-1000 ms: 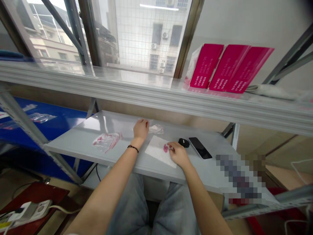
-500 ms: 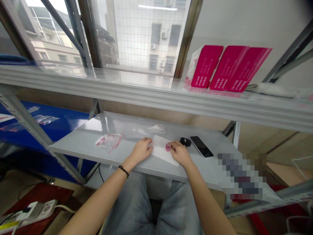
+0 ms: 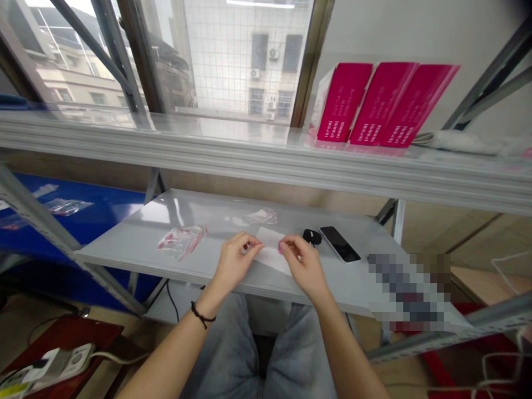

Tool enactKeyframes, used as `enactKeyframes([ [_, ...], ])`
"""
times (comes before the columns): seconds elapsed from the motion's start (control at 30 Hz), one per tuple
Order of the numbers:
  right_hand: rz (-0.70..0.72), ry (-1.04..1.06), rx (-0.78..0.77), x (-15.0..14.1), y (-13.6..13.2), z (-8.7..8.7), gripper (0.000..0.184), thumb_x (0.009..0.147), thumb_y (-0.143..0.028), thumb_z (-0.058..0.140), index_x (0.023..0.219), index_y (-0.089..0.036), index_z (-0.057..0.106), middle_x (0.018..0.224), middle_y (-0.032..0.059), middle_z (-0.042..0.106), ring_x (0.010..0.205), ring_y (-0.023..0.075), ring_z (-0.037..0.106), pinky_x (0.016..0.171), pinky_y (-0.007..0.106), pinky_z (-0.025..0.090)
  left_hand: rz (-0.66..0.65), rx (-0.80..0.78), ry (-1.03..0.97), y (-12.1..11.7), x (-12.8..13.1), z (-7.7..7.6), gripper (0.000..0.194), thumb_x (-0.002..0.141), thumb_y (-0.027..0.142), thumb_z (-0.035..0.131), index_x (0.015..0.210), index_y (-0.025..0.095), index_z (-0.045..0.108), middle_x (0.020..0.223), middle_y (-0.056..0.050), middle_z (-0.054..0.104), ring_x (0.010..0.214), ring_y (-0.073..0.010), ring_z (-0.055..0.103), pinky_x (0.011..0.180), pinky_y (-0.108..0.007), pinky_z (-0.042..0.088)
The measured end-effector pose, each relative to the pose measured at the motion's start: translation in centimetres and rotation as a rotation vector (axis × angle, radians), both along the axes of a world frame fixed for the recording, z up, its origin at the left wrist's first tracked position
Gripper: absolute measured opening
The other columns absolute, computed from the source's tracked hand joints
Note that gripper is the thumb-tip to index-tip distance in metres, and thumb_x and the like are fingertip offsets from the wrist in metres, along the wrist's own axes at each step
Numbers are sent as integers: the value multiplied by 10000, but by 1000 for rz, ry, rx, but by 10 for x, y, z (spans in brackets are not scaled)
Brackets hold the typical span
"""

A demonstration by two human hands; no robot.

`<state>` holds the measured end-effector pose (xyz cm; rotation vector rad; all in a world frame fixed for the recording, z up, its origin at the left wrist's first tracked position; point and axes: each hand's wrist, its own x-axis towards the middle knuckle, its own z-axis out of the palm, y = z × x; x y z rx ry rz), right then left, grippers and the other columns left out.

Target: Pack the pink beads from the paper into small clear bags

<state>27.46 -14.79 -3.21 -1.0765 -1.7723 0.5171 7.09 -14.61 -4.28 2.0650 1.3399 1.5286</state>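
My left hand (image 3: pixel 236 261) and my right hand (image 3: pixel 303 265) meet over a white paper sheet (image 3: pixel 271 252), which lies on a grey shelf board (image 3: pixel 124 249). Fingers of both hands pinch the sheet, and it looks folded or raised between them. A small pink item (image 3: pixel 280 249) shows at my right fingertips, mostly hidden. Left of my hands lies a clear plastic bag with red print (image 3: pixel 180 242). A second clear bag (image 3: pixel 261 216) sits beyond them. Past my right hand are a black key fob (image 3: pixel 311 236) and a black smartphone (image 3: pixel 339 244).
Above runs a white upper shelf (image 3: pixel 249 152) holding several magenta boxes (image 3: pixel 384 104). A pixelated patch (image 3: pixel 409 291) covers the board's right end. A blue surface (image 3: pixel 83 219) with bags lies left, and a power strip (image 3: pixel 70 360) sits low left. My jeans-covered knees (image 3: pixel 257 343) are below.
My left hand has moved from the far side of the board to the sheet's left edge. Both hands now pinch the sheet, which looks narrower than before. The view has tilted slightly.
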Motion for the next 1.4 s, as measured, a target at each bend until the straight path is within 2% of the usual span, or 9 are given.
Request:
enactKeyframes([
  [0.23,262,456,-445,-29,-29,2,293,925,-490,625,852,-206,625,692,-30,516,575,112,430,491,222,309,-70,274,59,-32,14,11,91,956,153,606,929,222,658,846,-27,677,825,-183,623,762,-318,498],
  [0.4,307,808,-635,-43,-35,-6,257,893,-433,682,811,-205,597,743,-20,520,593,98,408,452,199,218,-83,396,51,-34,15,2,145,933,62,602,975,194,645,848,-40,651,828,-181,603,753,-323,510],
  [0.53,337,907,-700,-46,-35,-9,190,878,-336,666,778,-210,566,720,-27,485,605,107,415,441,198,205,-120,436,87,-34,14,-11,177,906,30,628,1003,177,639,891,-58,666,860,-184,608,768,-327,524],
  [0.8,229,723,-711,-41,-27,-16,108,802,-263,602,719,-201,571,616,-41,449,561,110,388,422,205,214,-157,437,232,-32,10,-22,219,911,31,613,1066,185,627,960,-74,685,917,-202,606,812,-358,527],
  [0.93,214,649,-706,-38,-25,-18,136,787,-263,608,678,-196,560,592,-47,464,543,102,394,440,211,255,-211,301,164,-33,10,-26,240,905,99,653,1105,215,588,1054,-80,668,1014,-219,619,885,-383,525],
  [1.0,214,621,-693,-37,-25,-20,110,775,-234,601,678,-192,572,580,-49,480,533,98,403,456,212,281,-251,176,61,-36,9,-28,415,840,180,756,1185,227,531,1179,-107,630,1131,-252,601,951,-419,518],
  [1.1,262,590,-686,-35,-28,-23,67,766,-185,570,704,-190,595,611,-37,532,559,107,454,470,211,316,-284,19,2,-41,6,-28,708,749,241,841,1329,244,436,1384,-157,515,1280,-304,521,998,-461,505],
  [1.23,409,561,-704,-32,-34,-20,94,760,-142,542,693,-183,593,644,-23,571,589,114,506,497,212,359,-304,-57,194,-44,-2,-23,970,706,321,890,1497,284,328,1511,-147,431,1412,-344,360,1141,-551,369],
  [1.4,515,453,-743,-29,-35,-12,83,748,-126,553,695,-173,596,632,-25,576,556,111,511,537,234,409,-369,-64,263,-44,-6,-14,868,709,424,881,1430,286,419,1345,-101,579,1296,-314,473,1095,-490,403],
])
